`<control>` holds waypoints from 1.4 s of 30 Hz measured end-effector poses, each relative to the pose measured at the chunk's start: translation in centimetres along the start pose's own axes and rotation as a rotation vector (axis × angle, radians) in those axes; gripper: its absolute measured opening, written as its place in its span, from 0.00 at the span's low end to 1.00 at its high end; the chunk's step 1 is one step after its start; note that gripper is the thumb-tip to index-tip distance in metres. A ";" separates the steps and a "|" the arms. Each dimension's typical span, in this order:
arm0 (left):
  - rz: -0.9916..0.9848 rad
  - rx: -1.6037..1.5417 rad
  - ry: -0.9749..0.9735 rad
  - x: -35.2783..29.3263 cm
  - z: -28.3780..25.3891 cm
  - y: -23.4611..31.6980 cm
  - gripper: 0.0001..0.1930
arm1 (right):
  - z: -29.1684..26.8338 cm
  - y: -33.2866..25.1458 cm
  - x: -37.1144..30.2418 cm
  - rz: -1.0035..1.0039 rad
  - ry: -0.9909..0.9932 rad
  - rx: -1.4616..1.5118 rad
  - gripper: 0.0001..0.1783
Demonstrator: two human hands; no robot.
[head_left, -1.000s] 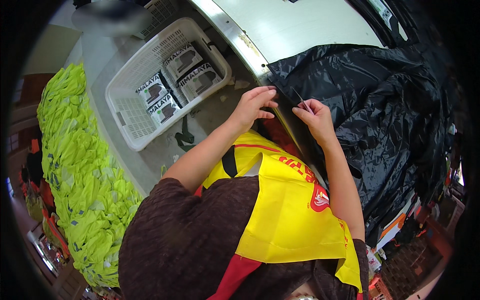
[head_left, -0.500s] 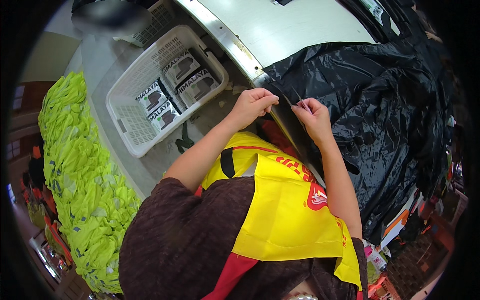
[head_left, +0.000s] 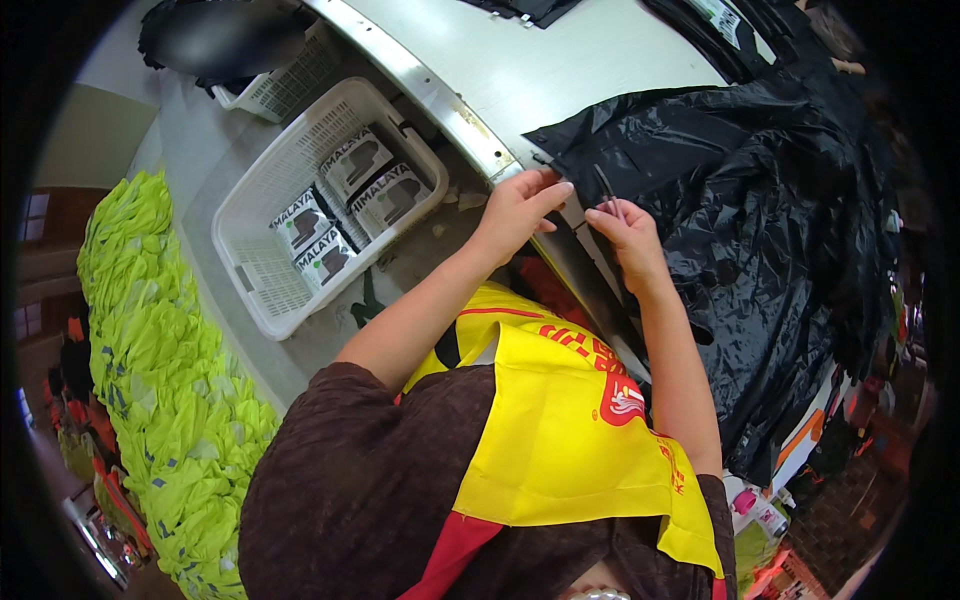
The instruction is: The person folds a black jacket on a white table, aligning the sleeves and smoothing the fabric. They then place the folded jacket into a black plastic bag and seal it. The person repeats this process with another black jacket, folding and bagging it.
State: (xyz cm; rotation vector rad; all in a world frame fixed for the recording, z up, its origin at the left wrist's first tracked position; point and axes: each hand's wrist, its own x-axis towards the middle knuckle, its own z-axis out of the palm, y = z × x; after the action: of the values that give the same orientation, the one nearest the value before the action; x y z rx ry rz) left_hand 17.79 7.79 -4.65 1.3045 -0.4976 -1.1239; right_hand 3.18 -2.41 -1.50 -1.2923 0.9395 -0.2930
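Observation:
At the metal edge of the table, my left hand (head_left: 518, 215) has its fingers curled and its thumb stretched toward the right. It is beside the corner of a shiny black garment (head_left: 760, 220); whatever lies between its fingertips is too small or hidden to make out. A little to the right, my right hand (head_left: 634, 245) is closed around small, slim scissors (head_left: 606, 186). Their thin blades point up and away over the black garment, which is spread in folds across the right of the table.
A white plastic basket (head_left: 232, 232) with several printed packets (head_left: 325, 257) stands to my left. Behind it is another white basket (head_left: 262, 98) with dark cloth. A heap of neon-yellow garments (head_left: 170, 400) lies at far left. The pale tabletop (head_left: 480, 60) bears more dark garments at its far side.
My left hand has loosened its tight pinch, the thumb now reaching toward the garment's corner. The scissors in my right hand have tilted more upright. The whole view has shifted slightly.

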 end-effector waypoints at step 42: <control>-0.334 0.148 -1.030 -2.0 30.0 -8.4 0.18 | -32.9 27.6 -30.2 0.062 1.688 -0.790 0.08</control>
State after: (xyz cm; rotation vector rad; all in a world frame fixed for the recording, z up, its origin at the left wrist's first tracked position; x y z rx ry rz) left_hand -10.95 -4.37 -4.03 0.8565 -1.1504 -2.0622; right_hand -47.74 3.45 -12.95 -1.5721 2.6986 -1.1212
